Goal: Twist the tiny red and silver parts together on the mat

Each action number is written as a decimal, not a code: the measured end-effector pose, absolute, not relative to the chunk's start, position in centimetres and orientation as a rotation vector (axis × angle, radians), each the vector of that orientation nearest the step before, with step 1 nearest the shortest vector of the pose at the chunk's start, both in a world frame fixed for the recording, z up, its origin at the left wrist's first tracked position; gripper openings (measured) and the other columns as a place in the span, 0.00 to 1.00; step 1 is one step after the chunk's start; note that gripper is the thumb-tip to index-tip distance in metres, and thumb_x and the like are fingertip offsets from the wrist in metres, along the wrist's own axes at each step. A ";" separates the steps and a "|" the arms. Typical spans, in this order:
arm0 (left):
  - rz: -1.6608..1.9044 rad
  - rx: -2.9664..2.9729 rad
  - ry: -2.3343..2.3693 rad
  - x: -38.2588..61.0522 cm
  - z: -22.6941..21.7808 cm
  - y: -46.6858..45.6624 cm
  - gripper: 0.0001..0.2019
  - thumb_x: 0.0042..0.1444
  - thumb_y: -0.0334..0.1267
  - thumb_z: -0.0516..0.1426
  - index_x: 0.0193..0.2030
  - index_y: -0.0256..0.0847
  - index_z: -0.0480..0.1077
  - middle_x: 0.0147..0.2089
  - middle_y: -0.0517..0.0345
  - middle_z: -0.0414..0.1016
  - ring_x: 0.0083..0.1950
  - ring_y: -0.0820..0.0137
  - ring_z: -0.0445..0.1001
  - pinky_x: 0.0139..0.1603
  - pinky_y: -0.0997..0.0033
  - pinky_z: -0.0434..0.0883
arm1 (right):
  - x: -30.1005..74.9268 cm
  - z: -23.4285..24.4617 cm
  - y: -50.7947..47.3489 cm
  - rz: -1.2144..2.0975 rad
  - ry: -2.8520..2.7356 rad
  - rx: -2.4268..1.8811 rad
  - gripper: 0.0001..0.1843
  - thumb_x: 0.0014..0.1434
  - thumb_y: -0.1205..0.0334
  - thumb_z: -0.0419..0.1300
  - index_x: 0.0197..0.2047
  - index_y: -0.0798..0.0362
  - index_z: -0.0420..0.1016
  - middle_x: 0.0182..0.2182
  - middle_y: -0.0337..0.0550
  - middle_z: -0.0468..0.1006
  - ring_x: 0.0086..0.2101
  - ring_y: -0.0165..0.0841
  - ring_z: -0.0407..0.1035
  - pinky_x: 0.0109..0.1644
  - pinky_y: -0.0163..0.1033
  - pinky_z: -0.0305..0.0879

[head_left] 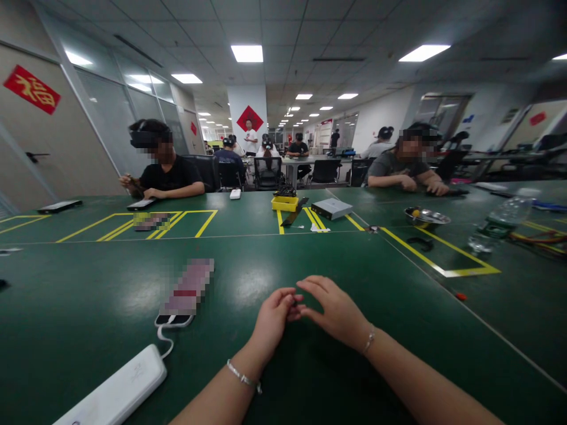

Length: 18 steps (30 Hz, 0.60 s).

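My left hand (273,316) is above the green table (248,372), its fingers curled in a pinch. A tiny dark spot shows at its fingertips, too small to name. Close beside it on the right, my right hand (336,307) has its fingers bent and its thumb apart from them, with nothing visible in the gap. The fingertips of both hands nearly meet. To the left lies a phone (190,289) with a blurred screen, joined by a short white cable (163,339) to a white power bank (119,386).
Farther off stand a yellow tray (284,204), a grey box (331,208), a metal bowl (427,218) and a water bottle (500,224). Yellow tape (472,273) marks the table. Two people sit across it, one left (166,168), one right (407,162).
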<state>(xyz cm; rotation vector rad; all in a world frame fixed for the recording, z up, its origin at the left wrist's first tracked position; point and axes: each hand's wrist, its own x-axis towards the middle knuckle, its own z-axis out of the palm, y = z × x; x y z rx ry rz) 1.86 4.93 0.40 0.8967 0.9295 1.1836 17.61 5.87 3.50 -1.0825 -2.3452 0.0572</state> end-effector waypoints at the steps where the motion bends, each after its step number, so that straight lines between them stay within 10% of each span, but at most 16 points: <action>1: 1.186 0.836 0.937 1.7 0.4 5.1 0.11 0.48 0.39 0.56 0.38 0.36 0.66 0.35 0.51 0.74 0.33 0.69 0.74 0.30 0.74 0.68 | 19.6 3.6 6.8 -0.048 -2.297 -1.206 0.21 0.54 0.60 0.52 0.52 0.52 0.63 0.46 0.47 0.66 0.46 0.35 0.59 0.51 0.42 0.57; 8: 1.233 0.791 0.982 0.8 0.0 5.6 0.15 0.48 0.46 0.57 0.35 0.35 0.65 0.25 0.60 0.69 0.22 0.79 0.68 0.20 0.82 0.59 | 39.4 0.8 10.6 -0.451 -1.496 -2.350 0.25 0.54 0.53 0.45 0.51 0.55 0.66 0.49 0.64 0.62 0.47 0.57 0.55 0.39 0.57 0.54; 18: 1.242 0.856 0.947 0.7 -0.2 5.4 0.18 0.49 0.49 0.54 0.38 0.34 0.67 0.25 0.61 0.65 0.23 0.80 0.64 0.21 0.80 0.56 | 44.9 0.0 9.0 -0.111 -1.247 -2.430 0.08 0.40 0.72 0.52 0.17 0.60 0.72 0.21 0.63 0.68 0.26 0.43 0.66 0.24 0.45 0.53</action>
